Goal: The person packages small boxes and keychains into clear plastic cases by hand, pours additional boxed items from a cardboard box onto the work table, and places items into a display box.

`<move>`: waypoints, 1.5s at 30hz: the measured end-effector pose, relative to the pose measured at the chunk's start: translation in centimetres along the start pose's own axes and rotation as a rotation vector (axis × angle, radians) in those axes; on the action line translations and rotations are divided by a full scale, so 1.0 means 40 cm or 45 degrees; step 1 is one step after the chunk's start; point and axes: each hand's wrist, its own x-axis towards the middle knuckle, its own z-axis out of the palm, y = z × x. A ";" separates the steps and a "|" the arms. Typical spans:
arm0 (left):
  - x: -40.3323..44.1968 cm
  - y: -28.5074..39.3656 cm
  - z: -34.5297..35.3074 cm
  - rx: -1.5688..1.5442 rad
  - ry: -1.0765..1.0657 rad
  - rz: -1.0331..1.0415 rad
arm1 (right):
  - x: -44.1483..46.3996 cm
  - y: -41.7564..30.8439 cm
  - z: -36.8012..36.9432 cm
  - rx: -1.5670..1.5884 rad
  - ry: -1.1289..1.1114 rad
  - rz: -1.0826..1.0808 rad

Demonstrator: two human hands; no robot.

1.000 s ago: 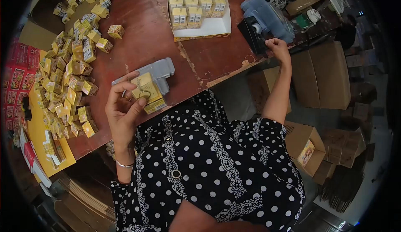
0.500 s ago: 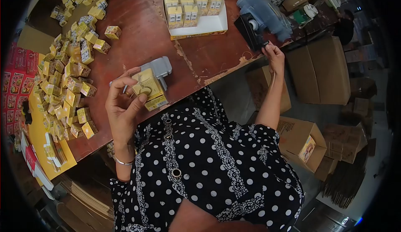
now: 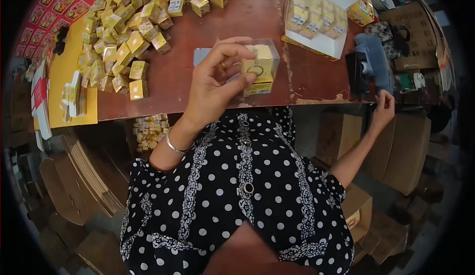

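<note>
My left hand [image 3: 215, 84] is closed around a small clear plastic box [image 3: 267, 50] with yellow contents, held above the table's front edge. A thin ring shape shows on the box near the thumb. Behind the wrist lies a grey flat object [image 3: 200, 56], mostly covered by the hand. Far to the right, my right hand [image 3: 384, 108] has its fingertips pinched together just in front of a black tape dispenser [image 3: 357, 72]. Whatever is between those fingertips is too small to make out.
Several small yellow boxes [image 3: 123, 52] are heaped on the table's left. At the back right, an open white display carton [image 3: 324, 45] holds several clear-packed yellow boxes. Blue plastic [image 3: 373, 60] lies beside the dispenser. Cardboard cartons [image 3: 401, 151] stand below the table's right side.
The view has turned, so the table and its contents appear shifted. My left hand still holds the clear box, now raised and more upright. The right hand stays pinched beside the dispenser.
</note>
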 end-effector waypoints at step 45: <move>-0.024 -0.035 0.022 0.355 0.098 0.219 | -0.343 -0.530 0.495 0.381 -0.792 -1.057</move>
